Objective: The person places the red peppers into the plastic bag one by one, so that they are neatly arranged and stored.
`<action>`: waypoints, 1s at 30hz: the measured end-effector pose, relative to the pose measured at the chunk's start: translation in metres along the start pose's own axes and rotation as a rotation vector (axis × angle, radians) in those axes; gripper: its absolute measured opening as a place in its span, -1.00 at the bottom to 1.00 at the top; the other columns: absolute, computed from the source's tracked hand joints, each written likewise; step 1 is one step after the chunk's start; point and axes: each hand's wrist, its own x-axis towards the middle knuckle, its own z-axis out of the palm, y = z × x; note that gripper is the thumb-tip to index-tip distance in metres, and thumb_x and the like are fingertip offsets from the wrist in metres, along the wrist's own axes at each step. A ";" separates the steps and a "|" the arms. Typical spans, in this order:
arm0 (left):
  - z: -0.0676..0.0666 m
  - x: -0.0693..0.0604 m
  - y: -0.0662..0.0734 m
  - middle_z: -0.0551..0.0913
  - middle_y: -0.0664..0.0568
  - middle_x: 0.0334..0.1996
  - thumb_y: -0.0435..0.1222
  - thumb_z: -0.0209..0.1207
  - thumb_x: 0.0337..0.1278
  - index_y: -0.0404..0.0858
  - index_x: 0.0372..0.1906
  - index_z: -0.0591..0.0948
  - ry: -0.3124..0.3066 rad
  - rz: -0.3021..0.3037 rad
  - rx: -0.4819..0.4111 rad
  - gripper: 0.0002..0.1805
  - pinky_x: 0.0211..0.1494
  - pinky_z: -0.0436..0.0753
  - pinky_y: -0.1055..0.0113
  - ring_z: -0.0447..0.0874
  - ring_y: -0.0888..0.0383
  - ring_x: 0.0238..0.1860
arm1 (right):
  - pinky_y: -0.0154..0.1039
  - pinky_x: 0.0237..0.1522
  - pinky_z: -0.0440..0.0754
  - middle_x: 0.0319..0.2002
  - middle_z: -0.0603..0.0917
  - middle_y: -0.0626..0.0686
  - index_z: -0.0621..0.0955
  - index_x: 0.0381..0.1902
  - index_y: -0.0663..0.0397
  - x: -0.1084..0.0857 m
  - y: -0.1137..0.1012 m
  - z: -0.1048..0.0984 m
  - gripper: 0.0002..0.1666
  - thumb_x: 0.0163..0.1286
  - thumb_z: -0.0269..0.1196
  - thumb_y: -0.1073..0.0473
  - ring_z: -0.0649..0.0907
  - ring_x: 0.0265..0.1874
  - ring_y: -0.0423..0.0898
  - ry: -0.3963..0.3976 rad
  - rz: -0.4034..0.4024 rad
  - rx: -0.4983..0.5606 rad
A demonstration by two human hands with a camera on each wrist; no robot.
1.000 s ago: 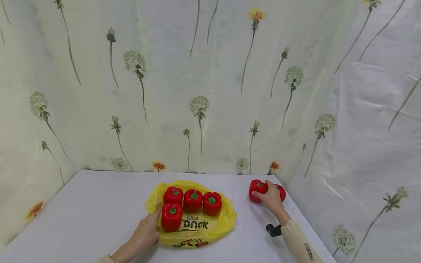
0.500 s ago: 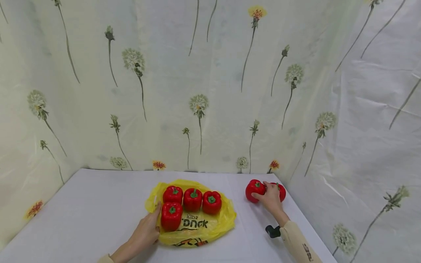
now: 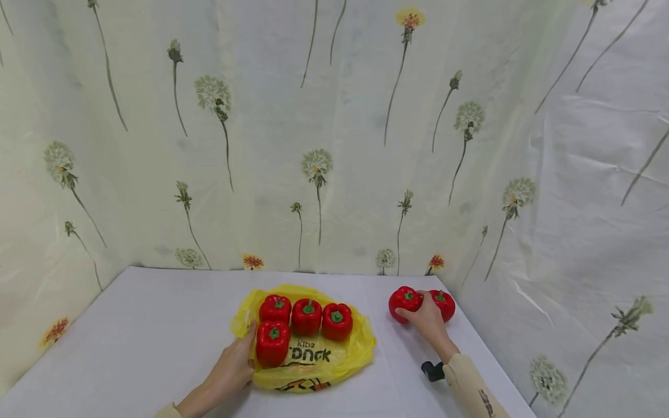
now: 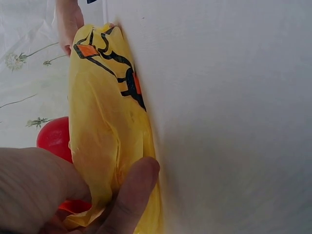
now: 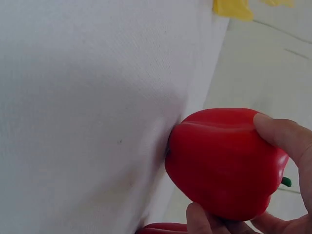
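On the table's right side, my right hand (image 3: 430, 318) grips a red bell pepper (image 3: 403, 303), thumb on one side and fingers on the other, as the right wrist view shows. Just right of that hand sits a second red bell pepper (image 3: 443, 305). My left hand (image 3: 233, 361) pinches the left edge of a yellow plastic bag (image 3: 334, 363); in the left wrist view the thin plastic (image 4: 105, 117) runs between thumb and fingers. Several red bell peppers (image 3: 306, 317) stand on the bag, stems up, with one (image 3: 273, 343) close to the left thumb.
A white cloth covers the table (image 3: 157, 325). Its back edge meets a hanging flowered curtain (image 3: 272, 220), and another curtain side (image 3: 585, 278) stands along the right edge. A black wrist device (image 3: 432, 370) sits under the right sleeve.
My right hand has shifted slightly left with its bell pepper, and the gap to the pepper on its right has widened. The left hand and the yellow bag stay in place.
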 end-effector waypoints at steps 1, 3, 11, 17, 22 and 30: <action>0.000 0.000 0.000 0.54 -0.25 -0.05 -0.73 0.12 -0.23 -0.49 0.44 0.10 -0.004 0.000 -0.003 -0.05 -0.68 0.44 0.41 0.45 0.11 -0.39 | 0.27 0.14 0.50 0.30 0.32 0.37 0.17 0.36 0.28 0.000 0.001 0.000 0.00 0.13 0.42 0.00 0.33 0.26 0.32 -0.003 0.005 0.007; 0.000 0.001 0.000 0.54 -0.25 -0.04 -0.73 0.12 -0.23 -0.49 0.44 0.10 -0.001 0.001 -0.004 -0.05 -0.67 0.44 0.41 0.45 0.10 -0.39 | 0.27 0.13 0.51 0.29 0.32 0.37 0.17 0.36 0.29 -0.001 0.002 0.001 0.01 0.12 0.42 0.00 0.33 0.26 0.32 -0.005 0.005 0.009; 0.000 0.001 -0.001 0.54 -0.29 0.05 -0.73 0.12 -0.24 -0.49 0.44 0.10 0.006 0.007 -0.002 -0.05 -0.65 0.44 0.41 0.49 0.06 -0.31 | 0.27 0.12 0.51 0.30 0.28 0.37 0.13 0.39 0.31 -0.001 0.004 0.003 0.04 0.11 0.41 0.05 0.30 0.27 0.33 -0.049 0.017 0.032; -0.001 0.000 0.000 0.55 -0.29 0.04 -0.73 0.12 -0.26 -0.51 0.43 0.11 0.014 0.025 0.006 -0.05 -0.61 0.42 0.42 0.49 0.04 -0.27 | 0.25 0.12 0.53 0.30 0.27 0.38 0.10 0.38 0.29 -0.001 0.005 0.006 0.06 0.10 0.42 0.05 0.28 0.28 0.34 -0.064 0.041 0.059; -0.002 0.001 0.001 0.55 -0.28 0.05 -0.73 0.13 -0.26 -0.50 0.44 0.10 0.002 0.005 0.021 -0.04 -0.58 0.42 0.41 0.48 0.06 -0.29 | 0.26 0.10 0.53 0.29 0.29 0.39 0.12 0.38 0.32 -0.001 0.007 0.006 0.06 0.09 0.43 0.03 0.31 0.26 0.35 -0.046 0.050 0.066; -0.001 0.001 0.000 0.56 -0.30 0.07 -0.71 0.15 -0.26 -0.51 0.43 0.13 0.015 0.023 0.046 -0.06 -0.46 0.43 0.41 0.47 0.07 -0.28 | 0.24 0.08 0.56 0.27 0.32 0.36 0.17 0.36 0.31 -0.006 0.009 0.005 0.04 0.07 0.44 0.04 0.33 0.24 0.33 -0.033 0.030 0.058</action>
